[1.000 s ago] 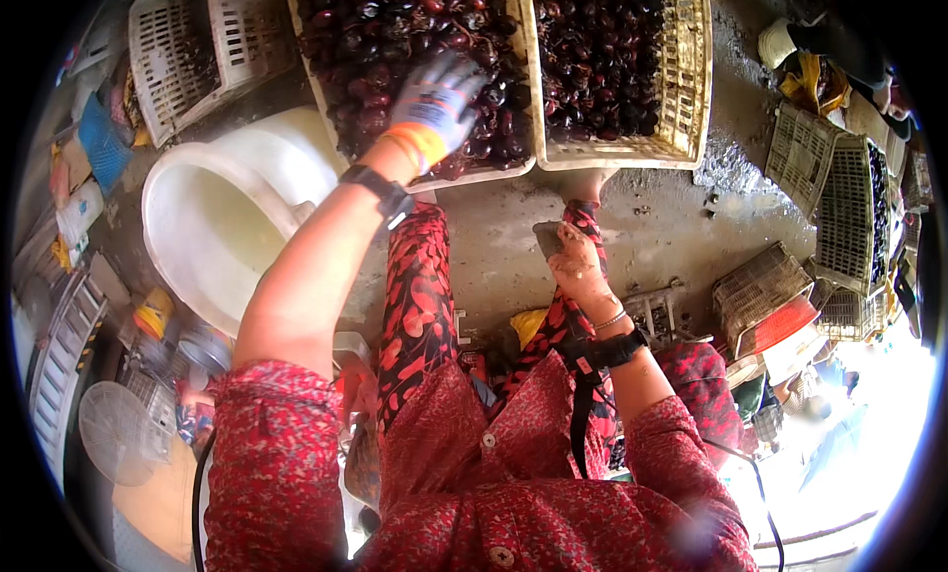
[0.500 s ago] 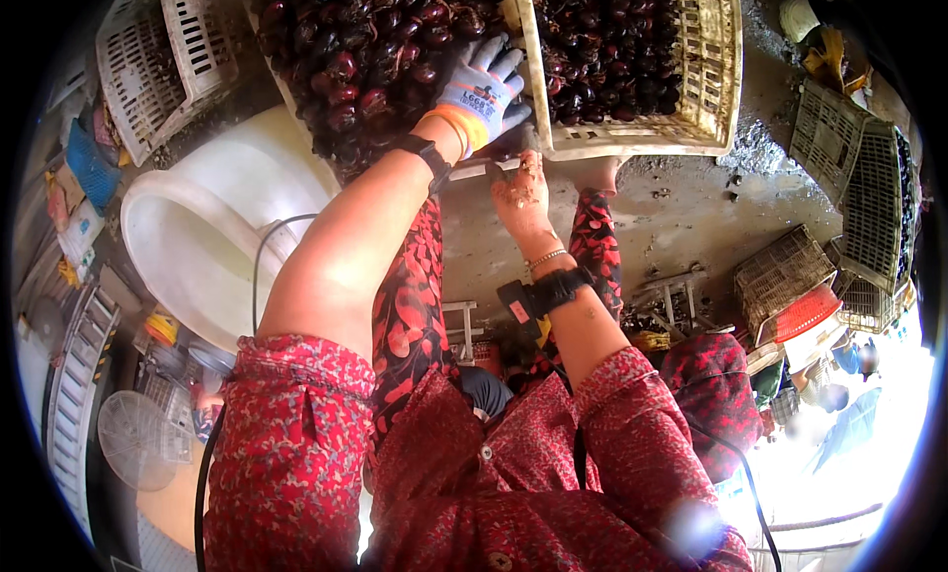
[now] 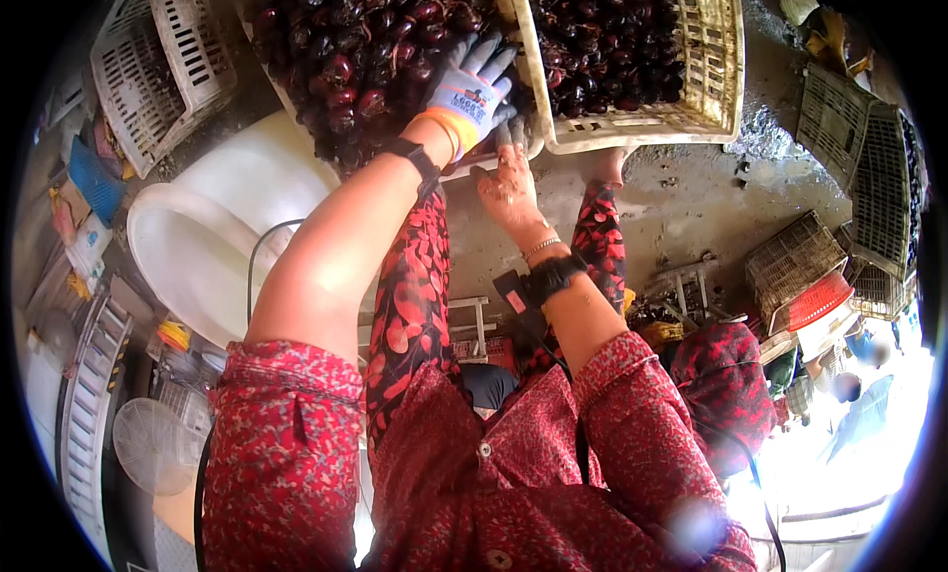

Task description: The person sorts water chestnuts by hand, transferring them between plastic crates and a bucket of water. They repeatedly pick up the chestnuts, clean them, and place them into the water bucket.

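Note:
My left hand (image 3: 464, 96), in a grey glove with an orange cuff, lies on a heap of shiny dark-red rounded things with stringy bits (image 3: 370, 53); their kind is unclear. Its fingers are spread, with nothing visibly held. The heap fills the left pale plastic crate (image 3: 527, 53). At that crate's near rim is my right hand (image 3: 511, 182), muddy, with dark-tipped fingers stretched toward the heap and the thumb apart. Those fingertips are close beside the gloved hand. On the right, a second pale crate (image 3: 716, 63) holds more of the same dark pieces.
A large white tub (image 3: 163, 226) stands left of the heap. Slatted crates (image 3: 183, 58) lie at the far left. More crates (image 3: 790, 261) and a red basket (image 3: 820, 300) are at the right. The floor (image 3: 662, 211) is wet and muddy. A cable (image 3: 253, 266) hangs by my left arm.
My right hand has shifted slightly left, and its fingers now reach over the crate's near rim. The gloved left hand has stayed nearly in place on the heap, its fingers still spread.

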The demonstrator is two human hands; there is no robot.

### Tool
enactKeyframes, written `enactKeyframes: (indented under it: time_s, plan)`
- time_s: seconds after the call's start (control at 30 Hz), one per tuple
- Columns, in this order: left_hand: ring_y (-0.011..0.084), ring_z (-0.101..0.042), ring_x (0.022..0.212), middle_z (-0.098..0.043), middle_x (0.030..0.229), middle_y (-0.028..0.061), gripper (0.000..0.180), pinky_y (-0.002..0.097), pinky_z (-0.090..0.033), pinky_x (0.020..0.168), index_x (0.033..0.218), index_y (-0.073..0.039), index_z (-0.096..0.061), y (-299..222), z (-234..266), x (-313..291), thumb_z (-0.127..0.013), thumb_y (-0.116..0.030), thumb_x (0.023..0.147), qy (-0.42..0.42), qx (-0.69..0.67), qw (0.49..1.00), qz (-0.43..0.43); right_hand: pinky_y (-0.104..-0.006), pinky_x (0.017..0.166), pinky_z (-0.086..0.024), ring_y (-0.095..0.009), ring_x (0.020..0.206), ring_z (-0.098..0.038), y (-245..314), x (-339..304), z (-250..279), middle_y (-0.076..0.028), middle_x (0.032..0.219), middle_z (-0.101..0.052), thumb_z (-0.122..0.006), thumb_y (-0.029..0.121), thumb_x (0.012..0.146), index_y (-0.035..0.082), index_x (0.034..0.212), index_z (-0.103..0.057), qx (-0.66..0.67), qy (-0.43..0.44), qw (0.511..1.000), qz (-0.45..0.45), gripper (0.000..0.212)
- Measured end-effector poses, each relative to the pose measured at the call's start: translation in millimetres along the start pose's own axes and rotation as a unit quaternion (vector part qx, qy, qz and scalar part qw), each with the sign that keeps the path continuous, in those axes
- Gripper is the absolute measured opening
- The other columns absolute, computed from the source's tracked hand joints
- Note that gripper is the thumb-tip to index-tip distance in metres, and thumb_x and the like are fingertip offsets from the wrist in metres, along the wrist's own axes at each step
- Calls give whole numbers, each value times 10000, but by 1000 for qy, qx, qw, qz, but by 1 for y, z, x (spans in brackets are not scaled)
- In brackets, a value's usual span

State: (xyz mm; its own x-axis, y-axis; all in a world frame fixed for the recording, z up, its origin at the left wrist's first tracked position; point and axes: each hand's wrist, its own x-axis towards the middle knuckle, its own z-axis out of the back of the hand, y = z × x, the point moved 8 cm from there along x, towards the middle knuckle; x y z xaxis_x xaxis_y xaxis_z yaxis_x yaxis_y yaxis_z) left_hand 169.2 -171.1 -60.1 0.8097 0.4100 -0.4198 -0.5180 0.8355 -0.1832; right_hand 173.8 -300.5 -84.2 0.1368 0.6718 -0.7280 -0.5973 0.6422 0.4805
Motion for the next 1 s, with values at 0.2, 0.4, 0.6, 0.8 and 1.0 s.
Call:
enactKeyframes:
  time_s: [0.2, 0.4, 0.6, 0.8, 1.0]
  plan:
    - [297, -282, 1313, -372, 1390, 111, 485, 469, -195, 1078, 1190, -125, -547, -16, 15, -5, -558, -409, 799, -51, -15, 998, 15, -374, 907, -426, -370, 1087, -472, -14, -32, 28, -207, 1132, -471, -555, 28, 636, -20, 1131, -468, 146, -141, 978, 48, 506]
    - [284, -428, 1177, -548, 1142, 95, 393, 479, -275, 1024, 1060, -144, -594, -23, 0, -7, -631, -311, 705, -154, -66, 985, 43, -407, 1039, -324, -442, 1226, -367, -29, -16, 16, -352, 1270, -391, -636, 226, 764, -106, 1221, -404, 137, -73, 987, -43, 611]
    - [266, -454, 1158, -599, 1027, 49, 349, 489, -267, 1015, 974, -137, -602, -22, -6, 3, -672, -331, 692, -97, -54, 991, 71, -360, 981, -363, -358, 1146, -452, -28, -11, -3, -242, 1212, -471, -658, 134, 721, -79, 1252, -374, 191, -81, 977, 57, 639]
    - [235, -481, 1128, -626, 990, 43, 155, 459, -281, 1016, 863, -131, -628, -18, 26, -5, -497, -178, 795, -124, -25, 988, 84, -293, 963, -393, -301, 1123, -480, -25, -17, 10, -223, 1219, -468, -606, 75, 788, -40, 1239, -392, 380, -114, 915, -76, 512]
    - [267, -474, 1112, -605, 1063, 73, 161, 456, -325, 991, 888, -97, -668, 5, 39, -36, -570, -174, 786, -221, -89, 968, 77, -274, 935, -401, -241, 1169, -446, -45, -20, 2, -150, 1224, -443, -482, -42, 713, -13, 1279, -343, 271, -99, 952, -101, 584]
